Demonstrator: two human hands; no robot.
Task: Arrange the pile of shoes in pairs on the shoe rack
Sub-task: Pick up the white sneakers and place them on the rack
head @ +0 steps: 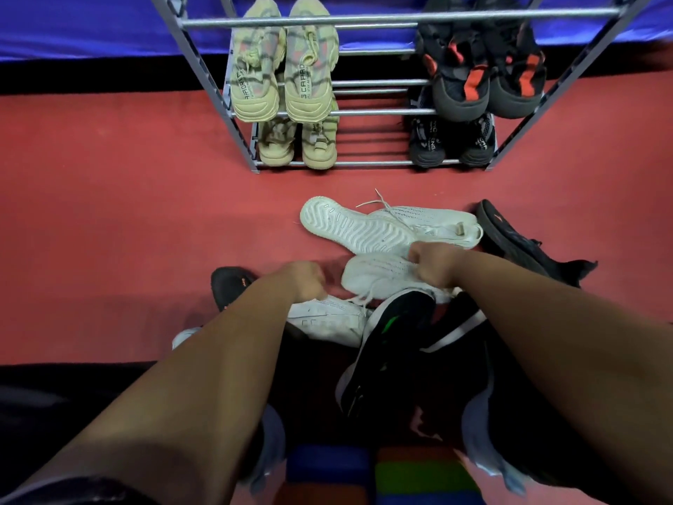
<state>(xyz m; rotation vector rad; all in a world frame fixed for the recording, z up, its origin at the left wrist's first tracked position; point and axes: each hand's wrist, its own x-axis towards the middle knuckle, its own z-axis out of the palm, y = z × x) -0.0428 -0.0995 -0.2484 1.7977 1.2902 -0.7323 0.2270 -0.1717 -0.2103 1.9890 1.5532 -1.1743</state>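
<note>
A pile of shoes lies on the red floor in front of the metal shoe rack (382, 111). My right hand (433, 266) grips a white knit shoe (375, 277) at its collar. My left hand (307, 280) is curled over the top of a white leather sneaker (327, 320). Beyond my hands, one white shoe (349, 227) lies sole-up across another white knit shoe (437, 218). A black shoe with a green mark (397, 329) lies between my forearms. More black shoes lie at the right (517, 242) and left (233, 282).
The rack holds a beige pair (284, 67) above a second beige pair (295, 144) on the left. On the right, a black-and-red pair (484, 74) sits over a black pair (451, 140). The rack's middle bars are bare. Coloured blocks (400, 472) lie near my feet.
</note>
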